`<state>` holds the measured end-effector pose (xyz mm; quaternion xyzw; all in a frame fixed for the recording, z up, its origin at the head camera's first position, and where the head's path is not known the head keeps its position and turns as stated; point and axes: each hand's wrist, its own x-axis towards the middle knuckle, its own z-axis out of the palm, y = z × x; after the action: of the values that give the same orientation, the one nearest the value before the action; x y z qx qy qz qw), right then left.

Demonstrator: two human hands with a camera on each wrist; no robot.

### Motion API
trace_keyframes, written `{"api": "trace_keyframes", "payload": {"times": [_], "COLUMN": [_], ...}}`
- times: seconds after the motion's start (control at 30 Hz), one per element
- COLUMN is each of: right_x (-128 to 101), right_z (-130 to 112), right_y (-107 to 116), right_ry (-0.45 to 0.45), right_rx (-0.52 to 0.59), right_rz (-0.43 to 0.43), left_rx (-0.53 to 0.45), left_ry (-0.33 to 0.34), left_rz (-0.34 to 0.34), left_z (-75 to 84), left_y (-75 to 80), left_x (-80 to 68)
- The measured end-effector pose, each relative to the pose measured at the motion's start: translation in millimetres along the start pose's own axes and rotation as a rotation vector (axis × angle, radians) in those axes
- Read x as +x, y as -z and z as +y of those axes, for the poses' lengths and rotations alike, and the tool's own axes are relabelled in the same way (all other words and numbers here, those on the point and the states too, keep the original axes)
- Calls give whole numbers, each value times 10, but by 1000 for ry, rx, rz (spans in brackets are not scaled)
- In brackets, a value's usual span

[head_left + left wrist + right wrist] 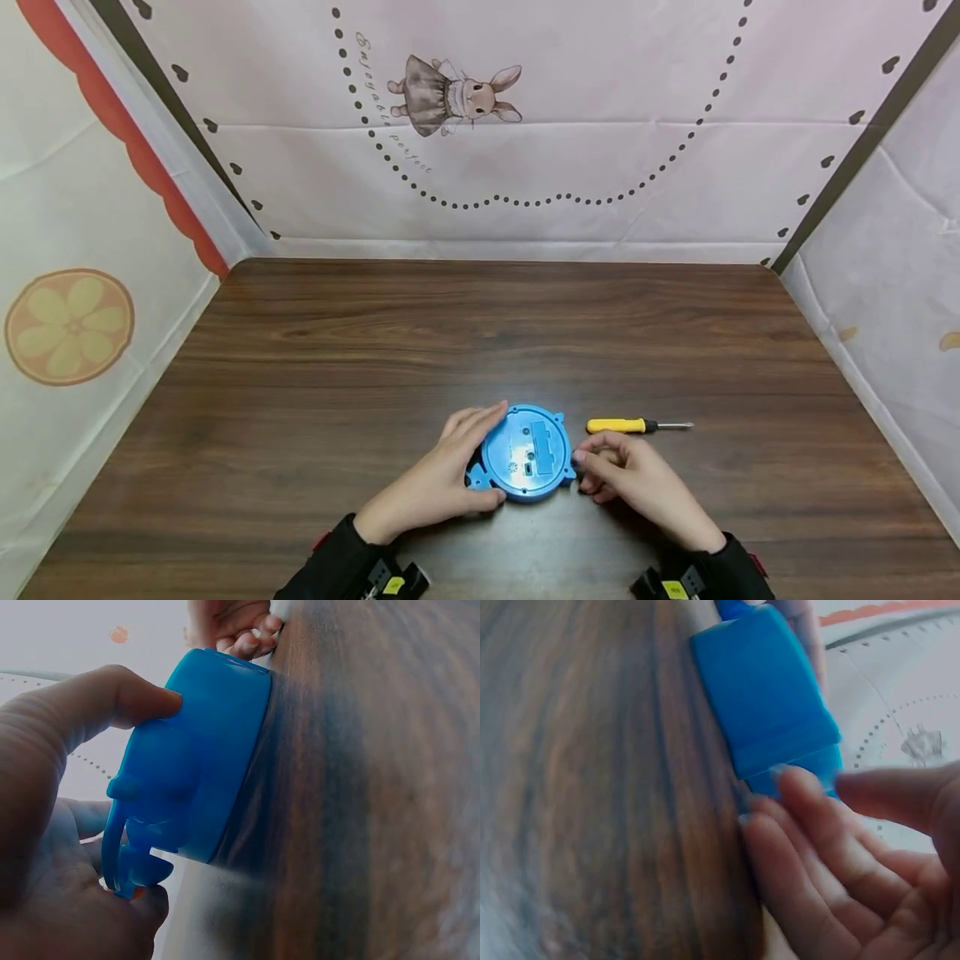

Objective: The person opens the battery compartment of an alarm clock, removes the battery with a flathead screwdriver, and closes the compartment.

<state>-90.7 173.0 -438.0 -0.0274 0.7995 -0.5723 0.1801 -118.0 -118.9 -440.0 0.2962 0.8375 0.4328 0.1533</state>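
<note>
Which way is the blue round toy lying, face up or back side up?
Back side up. The blue round toy lies flat on the table; the head view shows a rectangular hatch and small holes on top, no face.

Dark brown wooden table (375, 350), grain running left to right, enclosed on three sides by pale printed cloth walls. Two things lie directly on it, both near the front edge. A round blue plastic device (525, 454) sits flat, back side up, with small tabs sticking out at its rim and a rectangular panel on the back. Just to its right, apart from it, lies a screwdriver (633, 426) with a yellow handle, lengthwise along the grain, metal tip pointing right. In the wrist views the blue device's edge rests flush on the wood.
</note>
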Motion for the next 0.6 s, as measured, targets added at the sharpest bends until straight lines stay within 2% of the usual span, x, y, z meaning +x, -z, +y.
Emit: {"api": "trace_keyframes", "payload": {"times": [0.13, 0.2, 0.3, 0.4, 0.6], "right_x": [10, 37, 96, 159, 217], "right_z": [-124, -207, -332, -435, -562], "right_y": [-106, -161, -236, -302, -406], "right_ry": [136, 198, 265, 288, 246], "right_rx": [-284, -414, -590, -736, -860], "right_rz": [175, 206, 173, 121, 99], "left_rx": [1, -19, -77, -138, -161], "left_ry": [-24, -25, 8, 39, 69], "left_rz": [4, 11, 6, -11, -16], "left_z": [-12, -35, -74, -121, -132], "left_y": [7, 7, 0, -9, 26], "left_x": [-18, -25, -40, -49, -55]}}
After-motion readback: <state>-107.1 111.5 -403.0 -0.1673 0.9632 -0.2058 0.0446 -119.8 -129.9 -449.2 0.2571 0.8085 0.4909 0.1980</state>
